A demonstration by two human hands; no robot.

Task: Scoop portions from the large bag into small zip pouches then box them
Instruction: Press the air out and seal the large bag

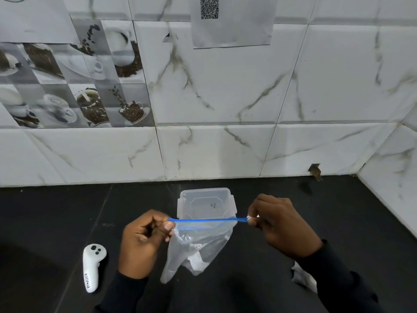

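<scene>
I hold a small clear plastic zip pouch with a blue zip strip (198, 242) up in front of me, stretched level between my two hands above the black countertop (338, 222). My left hand (144, 242) pinches the left end of the blue strip between thumb and curled fingers, closed tight on it; my right hand (282, 224) pinches the right end the same way, fingertips pressed together on the strip's corner. The strip runs taut and nearly horizontal from one pinch to the other, and the pouch hangs limp and crumpled below it, with a little white material showing low inside, though I cannot tell what it is. Just behind the pouch, resting on the countertop near the wall, sits a clear rectangular plastic box (206, 203), open on top, with its near edge hidden by the strip. To my left on the countertop lies a white handheld controller with black buttons (93, 266), well apart from the pouch. Under my right sleeve (334, 281) a bit of white crumpled plastic (303, 279) peeks out on the countertop. The wall of white marble-patterned tiles (225, 98) carries a paper sheet with a QR code (232, 21).
</scene>
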